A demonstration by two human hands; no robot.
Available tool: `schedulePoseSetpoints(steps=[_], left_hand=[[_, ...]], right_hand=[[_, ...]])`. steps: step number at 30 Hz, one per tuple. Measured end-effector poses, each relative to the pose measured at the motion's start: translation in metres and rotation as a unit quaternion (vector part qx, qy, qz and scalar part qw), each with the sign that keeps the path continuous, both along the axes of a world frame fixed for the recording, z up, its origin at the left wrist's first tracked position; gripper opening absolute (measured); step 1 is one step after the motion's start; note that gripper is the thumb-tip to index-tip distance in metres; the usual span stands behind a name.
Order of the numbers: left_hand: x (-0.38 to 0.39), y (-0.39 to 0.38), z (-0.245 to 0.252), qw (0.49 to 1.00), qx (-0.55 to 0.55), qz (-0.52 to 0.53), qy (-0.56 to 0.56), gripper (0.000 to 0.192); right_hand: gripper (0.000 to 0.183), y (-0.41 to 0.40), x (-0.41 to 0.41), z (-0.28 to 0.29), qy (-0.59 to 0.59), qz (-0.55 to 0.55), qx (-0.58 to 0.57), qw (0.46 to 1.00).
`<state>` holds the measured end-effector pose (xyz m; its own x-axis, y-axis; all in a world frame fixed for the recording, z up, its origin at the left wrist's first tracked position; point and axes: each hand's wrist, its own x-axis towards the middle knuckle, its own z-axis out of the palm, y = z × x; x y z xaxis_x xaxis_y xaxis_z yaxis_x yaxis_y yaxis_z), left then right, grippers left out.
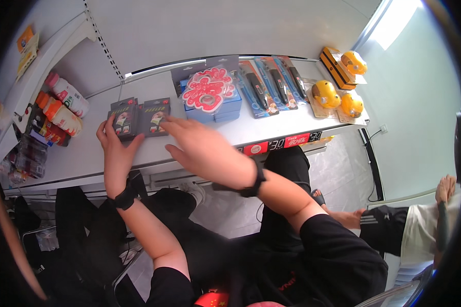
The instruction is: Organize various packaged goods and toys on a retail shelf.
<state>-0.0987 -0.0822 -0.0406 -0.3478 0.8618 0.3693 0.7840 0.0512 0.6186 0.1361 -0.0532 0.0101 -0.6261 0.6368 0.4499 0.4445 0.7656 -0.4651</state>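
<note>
Two groups of dark grey peeler boxes lie side by side on a white shelf (pixel 199 132). My left hand (pixel 117 151) spans the near end of the left box stack (pixel 123 119). Its fingers rest at the left edge and its thumb is by the lower right corner; how firmly it grips is unclear. Beside the right peeler box (pixel 155 119), my right hand (pixel 203 147) is blurred, with fingers apart and nothing visible in it. The fingertips overlap that box's right edge; contact cannot be told. Both wrists wear black bands.
Red flower-shaped packs (pixel 208 90) top blue boxes (pixel 223 109). Carded black-handled tools (pixel 278 86) and yellow toys (pixel 325 94) stand rightward. Bottles (pixel 67 96) and packets (pixel 32 153) line the left. Price tags (pixel 276 144) edge the shelf. Another person's clasped hands (pixel 445 188) appear far right.
</note>
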Motion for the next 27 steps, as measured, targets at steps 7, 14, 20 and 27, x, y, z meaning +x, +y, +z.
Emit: schedulePoseSetpoints(steps=[7, 14, 20, 27], left_hand=[[-0.002, -0.005, 0.010, 0.999, -0.027, 0.025, -0.005, 0.084], [-0.001, 0.009, 0.003, 0.999, -0.009, 0.044, 0.009, 0.086], [0.004, 0.011, 0.004, 0.999, 0.009, 0.045, 0.021, 0.087], [0.016, 0.005, 0.016, 0.982, -0.003, 0.025, 0.188, 0.069]], right_hand=[[0.024, 0.039, 0.137, 0.066, 0.164, -0.103, -0.074, 0.978], [0.024, 0.081, 0.171, 0.021, 0.129, -0.318, -0.001, 0.939], [0.037, 0.114, 0.131, 0.017, 0.138, -0.125, -0.054, 0.981], [0.045, 0.140, 0.111, 0.014, 0.044, -0.072, -0.067, 0.994]])
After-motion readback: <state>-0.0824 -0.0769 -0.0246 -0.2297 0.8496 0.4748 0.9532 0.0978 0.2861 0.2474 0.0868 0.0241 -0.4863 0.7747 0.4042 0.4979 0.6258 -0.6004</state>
